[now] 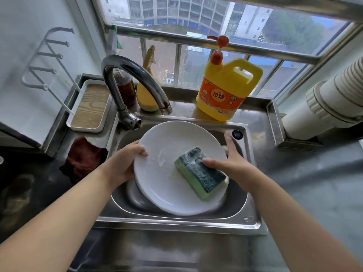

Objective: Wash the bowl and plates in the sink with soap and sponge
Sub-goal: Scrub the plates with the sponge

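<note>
Plate (167,173) held tilted over the sink (249,222); left hand (121,163) grips its left rim, thumb over the front edge, fingers (144,152) curled round the lip; right hand (233,163) presses the sponge (200,171) to the plate's face, thumb on the dark scouring side, other fingers spread past the right rim; so both hands are holding, neither slack.

Risks as I judge them: plate looks wet and soapy, and the left grip covers only a short arc of rim; a hard push from the sponge side could twist it out of those fingers and drop it into the basin; the tap spout (165,108) sits just beyond the fingertips on the far rim, so lifting the plate could knock it; the right thumb alone pins the sponge, which may skid off the slick glaze.

Containers: sink basin beneath the fingers, contents mostly hidden by the plate; I cannot tell whether the bowl or other plates lie there; yellow soap jug (225,91) with red pump, well beyond the right fingers on the table ledge, fill level not visible; amber bottle (125,87) behind the tap holds dark liquid; white tray (88,108) beyond the left fingers, wood-lined, nothing visible in it.
</note>
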